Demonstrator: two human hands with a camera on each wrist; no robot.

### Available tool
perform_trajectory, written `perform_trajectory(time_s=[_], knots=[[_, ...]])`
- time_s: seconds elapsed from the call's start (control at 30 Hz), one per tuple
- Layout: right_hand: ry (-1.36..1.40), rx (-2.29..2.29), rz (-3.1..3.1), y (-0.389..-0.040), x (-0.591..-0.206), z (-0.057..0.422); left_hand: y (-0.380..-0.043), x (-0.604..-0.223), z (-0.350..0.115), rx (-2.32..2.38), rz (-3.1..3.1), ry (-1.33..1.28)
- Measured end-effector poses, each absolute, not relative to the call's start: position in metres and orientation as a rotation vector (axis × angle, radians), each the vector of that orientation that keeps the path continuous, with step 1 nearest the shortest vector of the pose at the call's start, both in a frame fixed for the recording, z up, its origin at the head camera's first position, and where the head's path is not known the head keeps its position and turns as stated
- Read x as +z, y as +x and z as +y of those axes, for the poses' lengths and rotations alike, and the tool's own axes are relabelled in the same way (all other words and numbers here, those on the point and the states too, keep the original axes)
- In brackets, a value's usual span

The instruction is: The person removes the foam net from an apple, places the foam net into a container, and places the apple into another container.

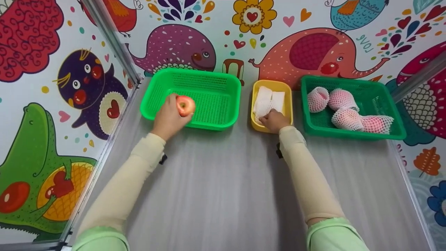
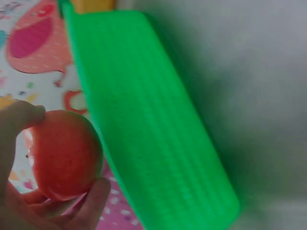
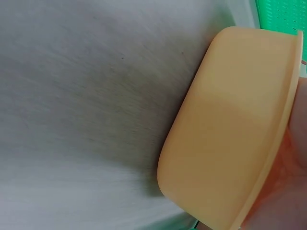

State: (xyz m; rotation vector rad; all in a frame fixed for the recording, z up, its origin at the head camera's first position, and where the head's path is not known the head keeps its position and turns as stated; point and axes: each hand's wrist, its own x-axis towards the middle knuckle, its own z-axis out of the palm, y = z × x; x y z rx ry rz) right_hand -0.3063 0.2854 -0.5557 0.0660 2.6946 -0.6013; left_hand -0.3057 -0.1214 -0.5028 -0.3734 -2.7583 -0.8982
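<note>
A red and yellow apple (image 1: pixel 187 105) is gripped in my left hand (image 1: pixel 168 117), held above the left part of a bright green basket (image 1: pixel 214 125). In the left wrist view, fingers and thumb curl round the apple (image 2: pixel 67 153), beside the basket wall (image 2: pixel 144 115). My right hand (image 1: pixel 276 121) reaches into a small yellow bin (image 1: pixel 289 101) of white foam nets (image 1: pixel 263 96). Its curled fingers pinch the near end of one net. The bin's wall (image 3: pixel 225 120) hides those fingertips in the right wrist view.
A dark green basket (image 1: pixel 348 133) on the right holds several apples in foam nets (image 1: pixel 345 118). All three containers stand in a row on the grey table (image 1: pixel 223 188), against a printed back wall (image 1: pixel 240 38). Metal-framed printed panels close off both sides.
</note>
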Motion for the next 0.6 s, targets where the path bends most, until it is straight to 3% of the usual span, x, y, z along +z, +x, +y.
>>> perform_trajectory(time_s=[0.27,0.6], knots=[[0.044,-0.620,2.722,-0.307,-0.562,0.287,-0.349,-0.526,-0.153,-0.748,-2.968,-0.251],[0.104,-0.634,2.717,-0.308,-0.562,0.285,-0.365,-0.533,-0.168,-0.701,-3.089,-0.164]])
